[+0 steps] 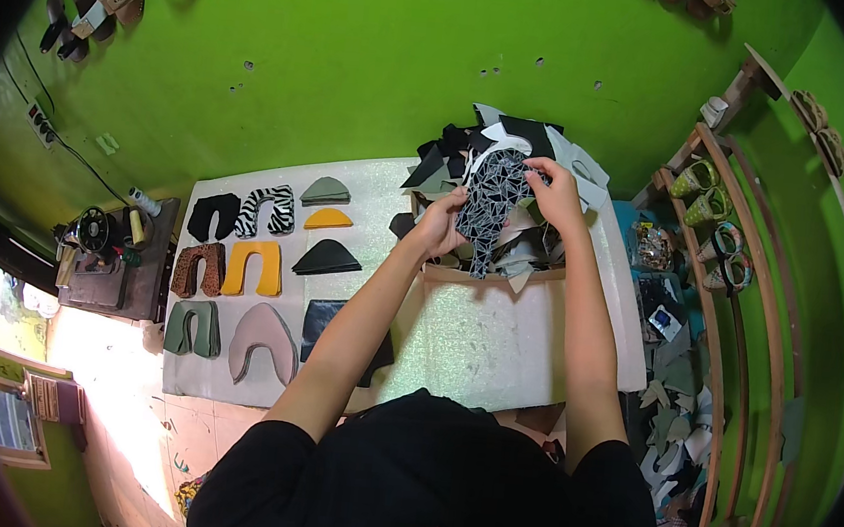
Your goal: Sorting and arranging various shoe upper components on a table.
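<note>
Between my hands, above a box of scraps, is a black piece of sheet material point(496, 198) with a pale web of angular lines. My left hand point(440, 225) pinches its left edge, thumb on top. At its upper right edge, the thumb and fingers of my right hand point(553, 191) close on it. Black, white and grey-green offcuts point(441, 160) heap up behind and below it. The front rim of the cardboard box point(441, 273) shows under the piece. Some of the box's contents are hidden by the piece and my hands.
Stacks of cut shapes lie left on the white-covered table point(466, 338): yellow U-shapes point(253, 269), zebra-print ones point(266, 212), pink ones point(264, 342) and black half-moons point(328, 258). A sewing machine point(94, 231) stands far left. Wooden racks point(738, 321) with sandals point(704, 193) line the right, beside piled scraps point(675, 416).
</note>
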`<state>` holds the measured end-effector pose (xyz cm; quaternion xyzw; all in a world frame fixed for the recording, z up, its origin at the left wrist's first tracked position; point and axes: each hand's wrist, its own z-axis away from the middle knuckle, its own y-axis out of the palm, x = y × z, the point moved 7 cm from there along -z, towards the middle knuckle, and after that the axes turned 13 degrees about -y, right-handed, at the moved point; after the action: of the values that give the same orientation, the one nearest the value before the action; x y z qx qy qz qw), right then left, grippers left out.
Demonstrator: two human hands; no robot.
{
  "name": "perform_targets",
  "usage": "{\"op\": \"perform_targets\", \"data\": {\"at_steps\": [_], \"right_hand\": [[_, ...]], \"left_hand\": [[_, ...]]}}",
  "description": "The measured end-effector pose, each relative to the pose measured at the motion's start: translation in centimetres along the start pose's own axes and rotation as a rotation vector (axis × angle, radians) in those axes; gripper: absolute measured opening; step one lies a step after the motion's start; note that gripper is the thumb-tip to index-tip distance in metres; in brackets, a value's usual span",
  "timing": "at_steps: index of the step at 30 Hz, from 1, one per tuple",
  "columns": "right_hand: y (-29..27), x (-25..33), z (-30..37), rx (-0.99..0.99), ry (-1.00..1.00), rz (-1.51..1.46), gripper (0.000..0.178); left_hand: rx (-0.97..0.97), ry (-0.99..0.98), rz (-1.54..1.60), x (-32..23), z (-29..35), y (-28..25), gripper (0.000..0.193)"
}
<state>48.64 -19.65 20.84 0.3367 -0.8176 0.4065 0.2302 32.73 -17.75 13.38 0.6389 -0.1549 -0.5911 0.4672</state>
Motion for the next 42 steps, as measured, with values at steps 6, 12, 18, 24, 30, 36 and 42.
{"op": "perform_targets", "data": {"at_steps": [6,12,18,24,30,36,42], "right_hand": [[0.7,3.1,-0.7,0.070,-0.071,0.003,0.021],[1.1,4.3,-1.1,0.087,-0.115,0.022,0.020],[0.2,5.0,-1.3,-0.060,-0.248,0.144,0.026],[-1.7,0.7,2.3,-0.429,-0.042,-0.156,0.027],[4.4,0.7,8.1,-0.269,0.329,-0.653,0.040],[6.1,4.0,9.3,-0.276,0.350,-1.035,0.032],[6.8,6.0,10.6,-0.075,0.325,-1.087,0.033]], "left_hand": [[0.072,-0.061,-0.075,-0.1,0.9,1.3,0.051],[0.103,-0.099,-0.136,-0.5,1.4,1.6,0.045],[0.021,-0.049,-0.232,-1.5,2.4,1.7,0.032],[-0.043,0.025,-0.234,-2.2,4.9,1.8,0.029],[-0.060,0.061,-0.219,-1.8,7.0,1.0,0.029],[-0.024,0.085,-0.217,-0.7,10.2,1.5,0.030],[0.350,0.031,-0.203,1.4,16.4,5.3,0.079]]}}
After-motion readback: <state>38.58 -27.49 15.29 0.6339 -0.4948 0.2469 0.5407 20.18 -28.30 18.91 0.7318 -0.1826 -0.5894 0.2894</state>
